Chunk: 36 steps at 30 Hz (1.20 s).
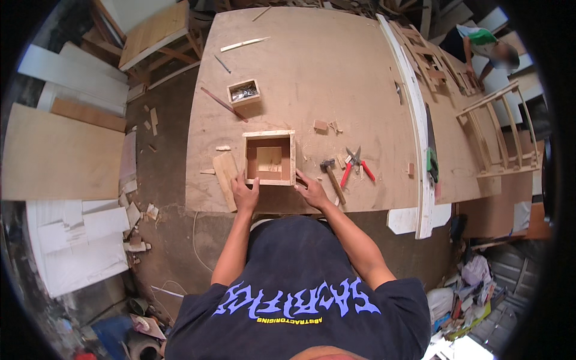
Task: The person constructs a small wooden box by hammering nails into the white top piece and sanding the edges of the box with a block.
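Pale wood makes up the open square box (292,155), which sits near the front edge of the broad brown plywood surface (336,66), between the person's two hands. The left hand (245,193) is clamped on the near-left corner, its thumb against the near wall. The right hand (313,192) touches the near-right corner with its fingers spread; whether it grips or merely steadies the wood, I cannot tell.

Four walls stand together as a frame, so the body looks largely assembled. The top is uncovered, and a lighter square wooden panel (269,159) shows inside it. Whether anything remains to be added cannot be judged from this view. The dark-headed hammer with a wooden handle (334,182) and the red-handled metal cutters (355,160) lie to the right, in neither hand. A flat pale wooden board (226,180) lies just left of the box.

Any nails or glue at the joints are too small to see, and it is unclear whether the panel is fixed or loose. The hands cover parts of the near corners. The shiny pieces in the small rectangular wooden container (246,101) blur together.
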Motion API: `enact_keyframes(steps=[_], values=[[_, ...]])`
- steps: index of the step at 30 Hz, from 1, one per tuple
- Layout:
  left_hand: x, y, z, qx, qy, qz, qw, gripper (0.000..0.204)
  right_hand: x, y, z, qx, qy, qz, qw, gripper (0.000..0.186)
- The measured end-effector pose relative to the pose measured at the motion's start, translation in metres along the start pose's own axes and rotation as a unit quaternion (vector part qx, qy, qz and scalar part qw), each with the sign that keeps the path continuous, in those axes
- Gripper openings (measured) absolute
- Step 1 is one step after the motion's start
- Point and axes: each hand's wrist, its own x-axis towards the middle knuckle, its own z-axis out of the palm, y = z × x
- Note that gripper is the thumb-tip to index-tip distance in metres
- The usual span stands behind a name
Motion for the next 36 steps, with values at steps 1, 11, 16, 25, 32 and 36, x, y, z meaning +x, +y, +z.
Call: enact_keyframes(steps=[1, 11, 16, 25, 32, 36], values=[[0.002, 0.009, 0.003, -0.009, -0.012, 0.019, 1.0, 0.071, -0.004, 0.009, 0.001, -0.002, 0.018, -0.01, 1.0, 0.059], [0.037, -0.027, -0.02, -0.117, -0.125, 0.115, 0.979, 0.071, -0.013, -0.044, 0.025, 0.004, 0.107, 0.131, 0.986, 0.054], [0.036, -0.053, -0.044, 0.011, -0.058, 0.039, 0.997, 0.069, -0.011, -0.067, 0.039, -0.079, 0.137, 0.105, 0.982, 0.056], [0.027, -0.066, -0.041, 0.224, -0.053, -0.031, 0.973, 0.121, 0.013, -0.067, 0.059, -0.174, 0.161, 0.105, 0.966, 0.066], [0.066, -0.042, -0.068, 0.105, -0.11, -0.19, 0.97, 0.142, 0.008, -0.076, 0.058, -0.197, 0.234, 0.069, 0.95, 0.074], [0.059, -0.011, -0.088, -0.006, -0.068, -0.082, 0.994, 0.138, 0.014, -0.133, 0.043, -0.019, 0.163, 0.119, 0.979, 0.076]])
